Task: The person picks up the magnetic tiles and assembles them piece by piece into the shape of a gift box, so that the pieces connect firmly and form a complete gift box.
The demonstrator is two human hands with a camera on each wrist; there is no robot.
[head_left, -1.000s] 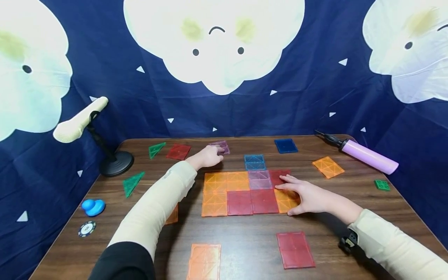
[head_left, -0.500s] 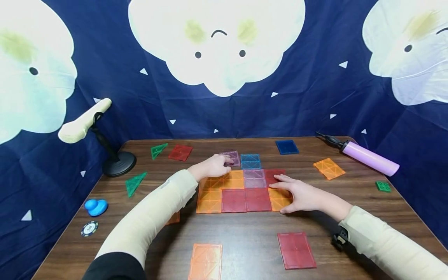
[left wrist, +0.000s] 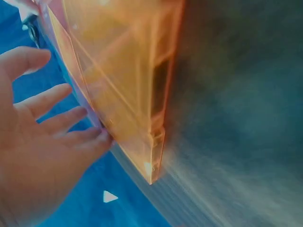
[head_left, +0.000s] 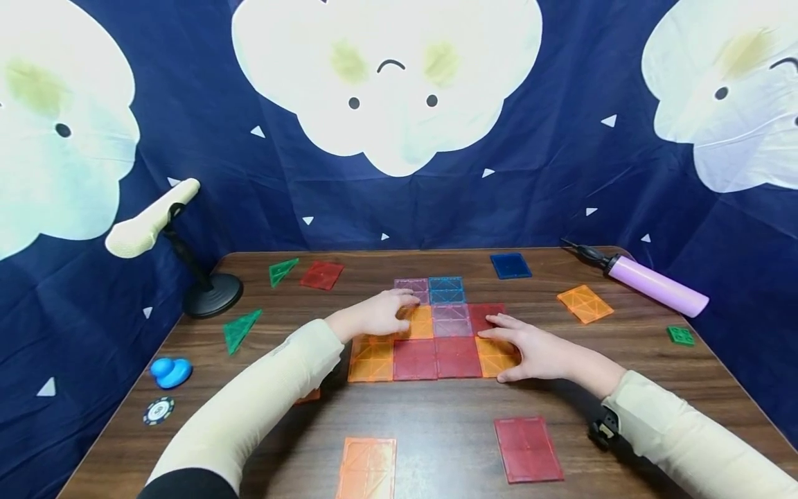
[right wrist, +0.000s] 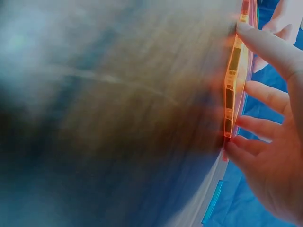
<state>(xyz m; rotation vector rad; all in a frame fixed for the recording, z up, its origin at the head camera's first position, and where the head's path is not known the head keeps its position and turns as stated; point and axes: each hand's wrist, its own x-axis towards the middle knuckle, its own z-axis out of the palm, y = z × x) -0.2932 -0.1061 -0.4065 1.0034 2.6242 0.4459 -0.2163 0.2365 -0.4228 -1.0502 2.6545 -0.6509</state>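
Note:
A flat mat of joined square tiles [head_left: 436, 357] lies mid-table: orange, red, purple and blue. A purple tile [head_left: 411, 285] sits at its far edge beside a blue tile [head_left: 446, 289]. My left hand [head_left: 380, 315] rests on the orange tile [head_left: 420, 322] just below the purple one, fingers relaxed and holding nothing. My right hand [head_left: 530, 350] lies flat on the mat's right end, fingers straight over an orange tile [head_left: 492, 355] and a red tile [head_left: 483, 312]. The left wrist view shows fingers [left wrist: 61, 123] against an orange tile [left wrist: 123, 85]. The right wrist view shows fingers [right wrist: 265, 94] on a tile edge [right wrist: 232, 85].
Loose tiles lie around: red [head_left: 527, 448] and orange [head_left: 368, 468] near the front, orange [head_left: 584, 303], dark blue [head_left: 510, 265], red [head_left: 321, 274], green triangles [head_left: 282, 270] [head_left: 240, 329]. A stand [head_left: 208, 294], blue duck [head_left: 170, 371], chip [head_left: 156, 409] sit left; a purple pump [head_left: 654, 284] right.
My left hand slid the purple tile right and toward me until it sat beside the blue tile, then drew back onto the orange tile. The right hand stayed on the mat.

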